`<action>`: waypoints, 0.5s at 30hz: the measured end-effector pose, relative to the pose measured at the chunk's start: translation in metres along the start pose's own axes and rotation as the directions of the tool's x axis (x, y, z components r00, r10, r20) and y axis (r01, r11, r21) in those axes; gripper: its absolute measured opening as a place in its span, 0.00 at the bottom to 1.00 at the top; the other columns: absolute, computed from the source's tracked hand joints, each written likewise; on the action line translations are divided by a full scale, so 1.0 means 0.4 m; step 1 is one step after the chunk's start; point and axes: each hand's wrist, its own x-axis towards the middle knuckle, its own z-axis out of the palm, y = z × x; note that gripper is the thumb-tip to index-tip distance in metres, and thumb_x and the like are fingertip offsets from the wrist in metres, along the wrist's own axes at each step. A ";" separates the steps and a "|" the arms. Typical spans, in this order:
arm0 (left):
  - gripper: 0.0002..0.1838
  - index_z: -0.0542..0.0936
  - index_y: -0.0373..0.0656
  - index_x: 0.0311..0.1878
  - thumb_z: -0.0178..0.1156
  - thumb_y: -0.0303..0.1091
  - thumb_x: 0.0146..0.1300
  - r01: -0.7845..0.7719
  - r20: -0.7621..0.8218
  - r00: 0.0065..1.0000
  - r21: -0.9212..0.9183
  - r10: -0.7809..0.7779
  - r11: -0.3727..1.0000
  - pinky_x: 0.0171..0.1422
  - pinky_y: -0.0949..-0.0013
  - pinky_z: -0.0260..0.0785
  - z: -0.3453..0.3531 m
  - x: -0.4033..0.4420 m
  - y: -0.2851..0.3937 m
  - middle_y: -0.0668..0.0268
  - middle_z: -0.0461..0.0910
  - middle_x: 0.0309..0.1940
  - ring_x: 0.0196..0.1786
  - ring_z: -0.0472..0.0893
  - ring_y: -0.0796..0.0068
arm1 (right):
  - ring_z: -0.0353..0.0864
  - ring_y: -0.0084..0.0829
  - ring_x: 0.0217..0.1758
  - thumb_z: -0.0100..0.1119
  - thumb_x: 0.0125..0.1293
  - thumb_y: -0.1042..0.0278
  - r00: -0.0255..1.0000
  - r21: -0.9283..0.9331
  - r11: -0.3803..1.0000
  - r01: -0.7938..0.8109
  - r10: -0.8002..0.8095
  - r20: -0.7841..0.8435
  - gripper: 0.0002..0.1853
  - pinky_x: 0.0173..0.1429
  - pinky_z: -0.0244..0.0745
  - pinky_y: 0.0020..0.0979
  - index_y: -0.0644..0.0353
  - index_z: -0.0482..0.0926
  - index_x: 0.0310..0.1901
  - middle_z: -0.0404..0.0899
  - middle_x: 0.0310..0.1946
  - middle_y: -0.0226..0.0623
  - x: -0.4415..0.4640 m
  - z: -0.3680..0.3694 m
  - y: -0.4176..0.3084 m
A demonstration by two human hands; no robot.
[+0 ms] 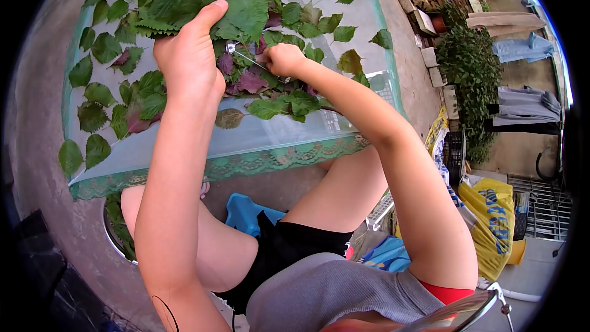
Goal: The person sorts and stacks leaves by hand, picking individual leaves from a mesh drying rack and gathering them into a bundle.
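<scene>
My left hand (193,49) is wrapped round a thick stack of green serrated leaves (243,9), its thumb lying on top. To the right of it, my right hand (284,59) is closed, and a thin pale string or stem (249,59) runs from its fingers to a small white piece (231,48) under the stack. What exactly the right fingers pinch is too small to tell. Purple leaves (252,82) and green ones lie below both hands on the pale cloth (215,147) with a green lace edge.
Single leaves (92,115) are spread over the cloth's left side and more at its right. Under its front edge is a blue plastic stool (243,212). At the right are a yellow bag (488,227), a black crate (455,150), bricks, bushes and hanging clothes.
</scene>
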 end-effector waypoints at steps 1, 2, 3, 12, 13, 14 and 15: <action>0.13 0.80 0.32 0.40 0.69 0.18 0.49 0.009 0.003 1.000 -0.006 -0.009 1.000 0.48 0.66 0.78 -0.004 0.005 -0.005 0.60 0.82 0.40 0.40 0.83 0.69 | 0.83 0.40 0.44 0.60 0.51 0.63 0.998 0.012 0.999 -0.050 0.050 -0.027 0.12 0.48 0.78 0.38 0.48 0.84 0.39 0.84 0.37 0.40 -0.002 -0.006 0.001; 0.13 0.80 0.32 0.40 0.68 0.18 0.49 0.018 0.006 1.000 -0.013 -0.018 1.000 0.47 0.66 0.78 -0.008 0.009 -0.008 0.60 0.82 0.40 0.40 0.83 0.69 | 0.83 0.40 0.44 0.60 0.51 0.63 0.998 0.010 0.999 -0.049 0.050 -0.027 0.12 0.48 0.78 0.38 0.48 0.84 0.39 0.84 0.37 0.40 -0.001 -0.016 0.004; 0.13 0.80 0.32 0.40 0.68 0.18 0.49 0.018 0.006 1.000 -0.015 -0.018 1.000 0.47 0.66 0.78 -0.011 0.011 -0.009 0.60 0.82 0.40 0.40 0.83 0.69 | 0.83 0.40 0.45 0.61 0.50 0.61 0.996 -0.004 0.996 -0.092 0.092 -0.002 0.12 0.48 0.78 0.38 0.49 0.84 0.38 0.84 0.38 0.40 0.000 -0.029 0.011; 0.13 0.80 0.30 0.40 0.67 0.18 0.50 0.062 -0.012 0.998 -0.006 -0.062 0.998 0.47 0.67 0.76 -0.005 0.000 0.001 0.59 0.83 0.40 0.40 0.83 0.71 | 0.83 0.39 0.46 0.64 0.47 0.59 0.961 0.151 0.949 -0.277 0.275 0.032 0.12 0.51 0.78 0.37 0.49 0.85 0.35 0.85 0.39 0.38 -0.023 -0.056 0.066; 0.13 0.80 0.30 0.40 0.67 0.18 0.49 0.068 -0.004 0.998 -0.023 -0.068 0.997 0.47 0.67 0.76 -0.003 -0.003 0.005 0.59 0.83 0.40 0.40 0.83 0.71 | 0.83 0.38 0.41 0.63 0.47 0.61 0.967 0.190 0.950 -0.249 0.256 -0.012 0.10 0.47 0.78 0.37 0.51 0.84 0.32 0.84 0.35 0.38 -0.025 -0.049 0.073; 0.13 0.80 0.30 0.40 0.68 0.18 0.49 0.074 0.005 0.997 -0.038 -0.074 0.997 0.48 0.67 0.76 -0.001 -0.006 0.008 0.59 0.83 0.40 0.40 0.83 0.71 | 0.84 0.38 0.36 0.63 0.47 0.64 0.970 0.227 0.949 -0.220 0.238 -0.058 0.07 0.43 0.78 0.37 0.54 0.83 0.30 0.84 0.30 0.37 -0.026 -0.041 0.078; 0.13 0.80 0.30 0.40 0.68 0.18 0.49 0.075 0.006 0.997 -0.038 -0.075 0.996 0.48 0.67 0.76 -0.001 -0.006 0.007 0.59 0.83 0.40 0.40 0.83 0.71 | 0.84 0.38 0.36 0.63 0.47 0.64 0.969 0.227 0.948 -0.221 0.239 -0.058 0.07 0.43 0.78 0.37 0.54 0.83 0.30 0.84 0.30 0.37 -0.026 -0.034 0.084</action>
